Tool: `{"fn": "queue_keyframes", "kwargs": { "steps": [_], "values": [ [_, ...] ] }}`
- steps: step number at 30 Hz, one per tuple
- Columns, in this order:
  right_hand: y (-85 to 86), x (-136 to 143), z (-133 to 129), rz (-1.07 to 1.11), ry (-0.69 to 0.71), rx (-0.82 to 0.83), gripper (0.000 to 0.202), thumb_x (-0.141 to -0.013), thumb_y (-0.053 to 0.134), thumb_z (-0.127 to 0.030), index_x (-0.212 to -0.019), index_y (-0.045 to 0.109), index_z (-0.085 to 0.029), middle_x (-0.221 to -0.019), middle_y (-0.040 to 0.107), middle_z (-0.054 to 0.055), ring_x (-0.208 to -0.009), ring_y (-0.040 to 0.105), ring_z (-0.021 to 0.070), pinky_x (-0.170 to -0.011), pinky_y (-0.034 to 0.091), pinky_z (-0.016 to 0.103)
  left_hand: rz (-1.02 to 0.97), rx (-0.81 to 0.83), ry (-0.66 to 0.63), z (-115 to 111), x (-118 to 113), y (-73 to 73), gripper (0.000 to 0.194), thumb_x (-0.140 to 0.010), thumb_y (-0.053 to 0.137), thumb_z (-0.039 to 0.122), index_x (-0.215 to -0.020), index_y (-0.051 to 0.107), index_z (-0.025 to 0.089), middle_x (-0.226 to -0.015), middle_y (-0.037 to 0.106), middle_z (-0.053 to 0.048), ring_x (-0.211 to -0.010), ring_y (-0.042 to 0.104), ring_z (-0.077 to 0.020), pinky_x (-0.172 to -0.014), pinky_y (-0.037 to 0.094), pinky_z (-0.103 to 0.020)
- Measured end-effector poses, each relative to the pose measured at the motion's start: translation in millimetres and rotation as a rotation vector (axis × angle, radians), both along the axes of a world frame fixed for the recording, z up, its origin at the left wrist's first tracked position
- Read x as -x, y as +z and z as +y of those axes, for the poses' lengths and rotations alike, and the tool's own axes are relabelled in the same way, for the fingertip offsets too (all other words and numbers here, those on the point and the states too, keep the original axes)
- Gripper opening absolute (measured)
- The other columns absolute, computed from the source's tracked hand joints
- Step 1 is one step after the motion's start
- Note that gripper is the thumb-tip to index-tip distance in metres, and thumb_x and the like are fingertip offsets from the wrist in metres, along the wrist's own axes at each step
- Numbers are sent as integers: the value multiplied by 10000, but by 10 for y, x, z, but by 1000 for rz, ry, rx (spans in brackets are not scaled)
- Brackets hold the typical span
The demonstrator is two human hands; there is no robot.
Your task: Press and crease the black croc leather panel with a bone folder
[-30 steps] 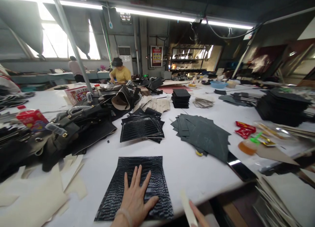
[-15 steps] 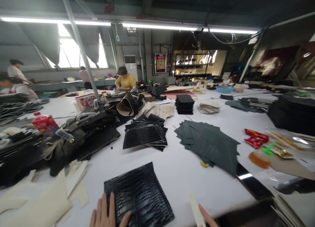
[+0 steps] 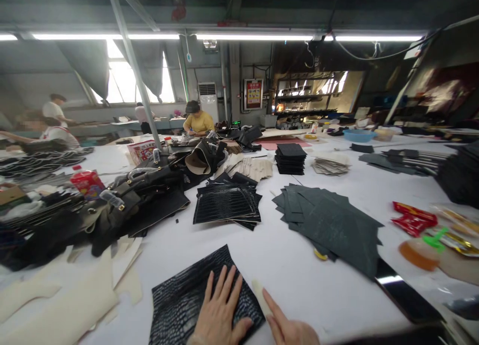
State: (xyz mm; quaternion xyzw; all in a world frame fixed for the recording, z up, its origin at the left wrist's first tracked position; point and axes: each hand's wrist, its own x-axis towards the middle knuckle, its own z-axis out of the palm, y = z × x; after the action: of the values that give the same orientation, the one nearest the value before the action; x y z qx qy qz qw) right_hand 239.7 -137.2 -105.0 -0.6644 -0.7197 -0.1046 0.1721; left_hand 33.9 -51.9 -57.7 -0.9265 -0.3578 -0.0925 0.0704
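A black, glossy, crocodile-textured square sheet (image 3: 179, 295) is laid aslant on the white-covered table (image 3: 299, 285), close to the body, seemingly so that it can be reached by both hands. It is covered in part by the left hand (image 3: 220, 307), whose fingers are spread and released, nothing being grasped; the palm is laid flat, probably so that sliding is prevented. By the right hand (image 3: 292, 330), a pale, flat, narrow tool (image 3: 260, 295) is grasped, the index finger being stretched along it, perhaps for finer control. Its tip is pointed away from the body beside the sheet's right edge; whether the edge is touched cannot be told. Beyond, similar black textured pieces (image 3: 224, 205) are piled and dark green-grey sheets (image 3: 325, 217) are fanned out, apparently so that single ones can be lifted easily
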Motion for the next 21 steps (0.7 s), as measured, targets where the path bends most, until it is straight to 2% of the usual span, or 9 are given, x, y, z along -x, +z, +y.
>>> {"fn": "queue_keyframes", "kwargs": {
  "steps": [3, 6, 8, 10, 12, 14, 16, 18, 21],
  "values": [
    [-143, -30, 71, -251, 85, -86, 406, -851, 389, -198, -1244, 492, -200, -334, 511, -29, -254, 483, 162, -291, 339, 209, -24, 50, -20, 52, -62, -186, 707, -824, 345, 607, -1375, 49, 279, -1429, 227, -56, -1276, 283, -319, -1019, 184, -509],
    [-169, -22, 136, -361, 142, -115, 489, -726, 453, -108, -1211, 509, -148, -323, 487, -38, -240, 450, 149, -298, 308, 209, -38, 158, -3, 69, -31, -229, 718, -814, 332, 634, -1371, 32, 296, -1444, 179, -53, -1292, 235, -340, -1028, 129, -543],
    [-67, 50, 232, -350, 175, -59, 560, -672, 466, -90, -1232, 462, -84, -365, 522, -23, -278, 473, 160, -335, 334, 231, -39, 258, 7, 62, -22, -188, 734, -806, 335, 644, -1367, 10, 301, -1453, 132, -55, -1303, 191, -355, -1030, 98, -574],
    [101, 160, 372, -305, 175, 28, 607, -672, 464, -92, -1271, 385, -31, -432, 570, 2, -344, 517, 185, -386, 370, 263, -43, 354, 22, 43, -34, -125, 748, -806, 331, 644, -1362, -26, 295, -1459, 79, -52, -1316, 132, -360, -1031, 68, -599],
    [259, 257, 503, -257, 159, 114, 618, -703, 449, -84, -1306, 323, -34, -496, 606, 17, -409, 554, 196, -428, 385, 277, -53, 411, 46, 14, -56, -68, 746, -813, 313, 640, -1356, -56, 286, -1462, 44, -38, -1326, 80, -346, -1040, 40, -602],
    [328, 284, 544, -235, 155, 147, 597, -728, 434, -82, -1312, 316, -59, -520, 618, 15, -435, 568, 195, -436, 381, 274, -64, 419, 72, -15, -73, -31, 739, -819, 302, 633, -1352, -66, 278, -1464, 35, -26, -1331, 56, -329, -1053, 19, -590],
    [269, 216, 449, -246, 175, 122, 624, -725, 431, -88, -1328, 275, -47, -506, 613, 11, -421, 562, 195, -417, 369, 272, -71, 411, 84, -33, -78, -11, 726, -824, 299, 627, -1351, -57, 276, -1464, 37, -21, -1332, 55, -322, -1060, 12, -583],
    [110, 73, 258, -297, 205, 32, 732, -695, 430, -79, -1368, 147, -30, -432, 573, -16, -341, 514, 186, -362, 328, 265, -77, 421, 78, -34, -72, -1, 721, -824, 291, 631, -1350, -49, 274, -1463, 37, -23, -1331, 57, -325, -1059, 17, -588],
    [-129, -137, 16, -400, 185, -104, 865, -668, 421, -53, -1388, -58, -88, -309, 463, -78, -220, 406, 159, -295, 231, 244, -82, 461, 59, -12, -56, 9, 732, -813, 278, 654, -1348, -42, 270, -1461, 33, -33, -1327, 49, -343, -1047, 26, -611]
  ]
}}
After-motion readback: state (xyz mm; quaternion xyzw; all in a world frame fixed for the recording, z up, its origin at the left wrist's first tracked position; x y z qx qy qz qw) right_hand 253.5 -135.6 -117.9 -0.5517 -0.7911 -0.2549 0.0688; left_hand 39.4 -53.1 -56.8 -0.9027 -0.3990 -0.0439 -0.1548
